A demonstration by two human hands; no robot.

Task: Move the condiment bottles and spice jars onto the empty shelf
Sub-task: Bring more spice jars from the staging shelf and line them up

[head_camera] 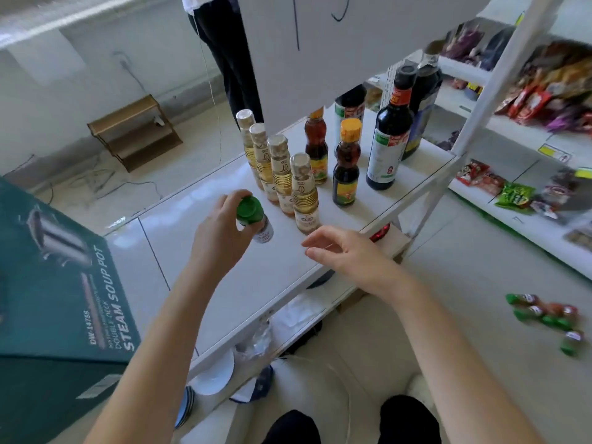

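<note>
My left hand grips a small spice jar with a green cap at its top, just over the white shelf. To its right my right hand hovers above the shelf's front edge, fingers loosely curled, holding nothing. Behind the jar, several pale yellow bottles stand in a diagonal row. Two brown sauce bottles with orange caps and tall dark soy bottles stand farther back. Several green-capped spice jars lie on the floor at right.
A dark green steam soup pot box stands at the left. White plates sit on a lower shelf. Snack packets fill racks at right. A person in dark trousers stands behind the shelf, and a small wooden step rack lies beyond.
</note>
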